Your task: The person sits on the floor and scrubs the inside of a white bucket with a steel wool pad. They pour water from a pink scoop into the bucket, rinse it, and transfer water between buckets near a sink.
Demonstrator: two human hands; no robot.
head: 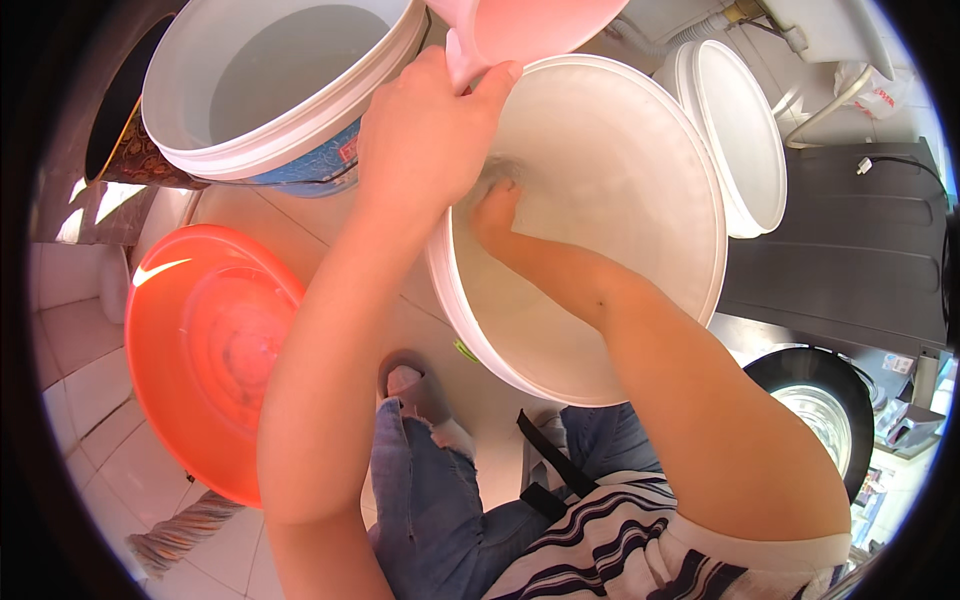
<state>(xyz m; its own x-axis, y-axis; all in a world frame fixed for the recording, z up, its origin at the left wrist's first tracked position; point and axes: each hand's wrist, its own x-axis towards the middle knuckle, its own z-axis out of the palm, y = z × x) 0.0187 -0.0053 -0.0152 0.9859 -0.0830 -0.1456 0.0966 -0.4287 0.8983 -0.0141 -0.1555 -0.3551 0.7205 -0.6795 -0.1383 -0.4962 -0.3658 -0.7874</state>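
Note:
My left hand point(431, 127) grips the handle of a pink plastic scoop or pitcher point(540, 26), which is partly cut off by the top edge of the view. My right hand point(496, 210) reaches down inside a large white plastic bucket point(712, 247) that holds cloudy water. The fingers are partly under the surface near the left inner wall; whether they hold anything cannot be told. Close to my left hand, at the upper left, stands another white bucket point(255, 161) with a blue printed outside and greyish water in it.
An orange-red plastic basin point(146, 375) lies left of my left forearm. A patterned bin point(142, 161) stands behind it. White lids or buckets point(739, 135) lean at the upper right, beside a dark grey appliance point(840, 240) and a washing machine door point(814, 412). A mop head point(184, 529) lies lower left.

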